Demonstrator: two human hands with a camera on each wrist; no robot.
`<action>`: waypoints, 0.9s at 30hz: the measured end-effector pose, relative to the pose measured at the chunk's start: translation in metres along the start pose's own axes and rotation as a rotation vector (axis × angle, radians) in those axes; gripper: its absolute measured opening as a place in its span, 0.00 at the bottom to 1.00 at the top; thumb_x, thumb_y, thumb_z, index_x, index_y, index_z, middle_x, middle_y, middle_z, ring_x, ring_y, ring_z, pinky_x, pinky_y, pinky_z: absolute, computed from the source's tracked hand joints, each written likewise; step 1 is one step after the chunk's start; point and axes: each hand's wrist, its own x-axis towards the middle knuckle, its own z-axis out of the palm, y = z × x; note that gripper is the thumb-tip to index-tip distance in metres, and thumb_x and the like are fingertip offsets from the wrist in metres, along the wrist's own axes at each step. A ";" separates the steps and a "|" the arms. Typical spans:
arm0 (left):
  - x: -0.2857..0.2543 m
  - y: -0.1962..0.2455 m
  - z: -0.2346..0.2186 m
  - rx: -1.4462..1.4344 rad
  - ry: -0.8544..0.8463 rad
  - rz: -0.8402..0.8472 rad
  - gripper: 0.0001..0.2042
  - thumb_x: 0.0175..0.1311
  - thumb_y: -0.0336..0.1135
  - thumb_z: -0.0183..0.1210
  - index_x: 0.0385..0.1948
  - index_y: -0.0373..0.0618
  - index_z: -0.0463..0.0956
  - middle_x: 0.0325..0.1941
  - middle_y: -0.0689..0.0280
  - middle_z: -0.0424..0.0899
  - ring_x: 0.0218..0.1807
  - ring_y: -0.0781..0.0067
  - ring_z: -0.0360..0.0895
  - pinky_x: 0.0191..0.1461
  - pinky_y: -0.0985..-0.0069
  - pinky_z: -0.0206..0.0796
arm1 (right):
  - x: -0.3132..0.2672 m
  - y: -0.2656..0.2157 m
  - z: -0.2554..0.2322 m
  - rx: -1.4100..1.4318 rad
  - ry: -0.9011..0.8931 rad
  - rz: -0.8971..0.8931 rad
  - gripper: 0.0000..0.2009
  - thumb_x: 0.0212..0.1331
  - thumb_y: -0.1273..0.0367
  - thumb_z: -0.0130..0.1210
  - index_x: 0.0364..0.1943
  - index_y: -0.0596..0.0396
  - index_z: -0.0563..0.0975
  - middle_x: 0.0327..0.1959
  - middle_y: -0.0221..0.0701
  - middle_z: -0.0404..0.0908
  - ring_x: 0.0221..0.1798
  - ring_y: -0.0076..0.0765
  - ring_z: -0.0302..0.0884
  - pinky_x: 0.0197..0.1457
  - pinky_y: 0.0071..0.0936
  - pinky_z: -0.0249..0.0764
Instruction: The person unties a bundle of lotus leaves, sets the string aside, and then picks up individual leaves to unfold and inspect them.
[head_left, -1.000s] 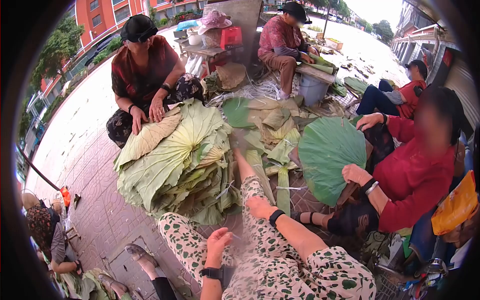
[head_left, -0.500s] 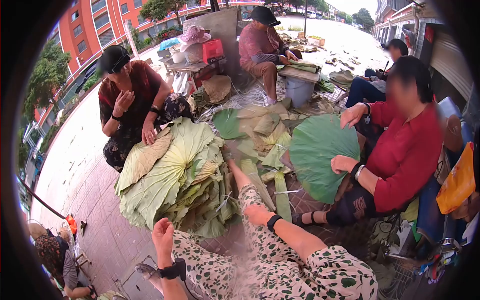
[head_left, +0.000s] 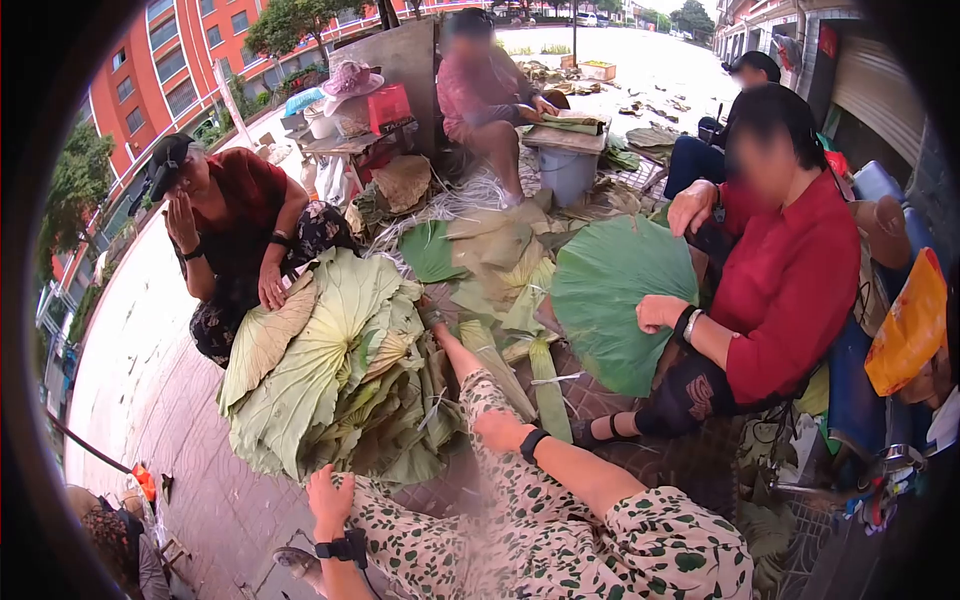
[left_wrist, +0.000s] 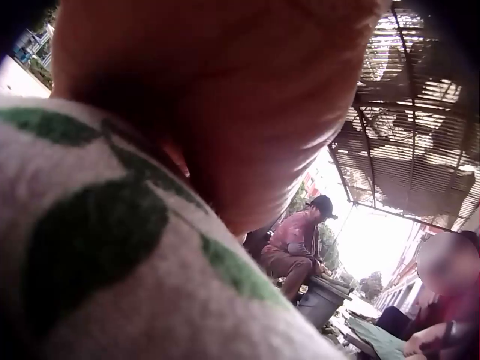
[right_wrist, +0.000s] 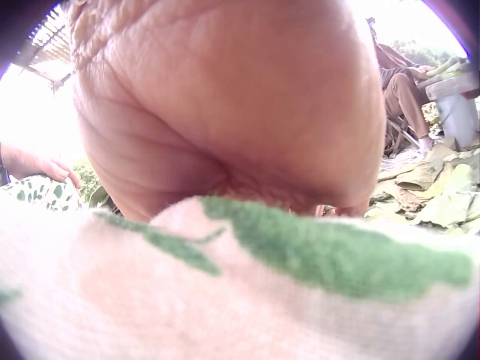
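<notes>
In the head view my left hand rests by my left knee, fingers loosely bent and holding nothing; the left wrist view shows its heel close against patterned cloth. My right hand lies on my other leg, its fingers partly hidden; the right wrist view shows its palm side against the same cloth. Just beyond my knees stands a thick stack of large, pale green dried leaves, with a browner leaf on its left side.
Across the stack a squatting person touches the brown leaf. At right, a person in red holds a big green leaf. Tied leaf bundles lie between. Behind are a bucket and a loaded table.
My left hand has moved left from above my lap to my knee; my right hand stays on my leg. The squatting person has raised one hand to the face. The head view has shifted.
</notes>
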 end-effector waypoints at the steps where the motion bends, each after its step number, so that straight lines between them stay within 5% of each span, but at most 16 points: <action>1: -0.001 0.000 -0.002 0.006 -0.017 -0.010 0.24 0.51 0.44 0.59 0.49 0.41 0.71 0.50 0.55 0.73 0.55 0.51 0.66 0.58 0.62 0.59 | -0.002 0.000 -0.001 0.004 0.013 -0.020 0.15 0.46 0.70 0.49 0.41 0.50 0.76 0.48 0.34 0.72 0.56 0.43 0.65 0.55 0.49 0.61; 14: 0.040 -0.034 -0.002 -0.399 -0.352 -0.261 0.28 0.41 0.52 0.64 0.39 0.36 0.78 0.38 0.51 0.82 0.43 0.61 0.79 0.49 0.71 0.67 | -0.001 -0.001 -0.003 -0.035 0.033 -0.027 0.16 0.49 0.72 0.48 0.45 0.50 0.76 0.47 0.34 0.74 0.55 0.42 0.67 0.54 0.44 0.65; 27: 0.020 -0.014 -0.008 -0.255 -0.150 -0.178 0.29 0.44 0.53 0.62 0.40 0.35 0.77 0.41 0.49 0.80 0.47 0.53 0.76 0.52 0.67 0.65 | 0.002 -0.004 0.002 -0.080 0.020 -0.031 0.16 0.48 0.71 0.48 0.44 0.50 0.76 0.47 0.34 0.74 0.55 0.42 0.67 0.53 0.44 0.64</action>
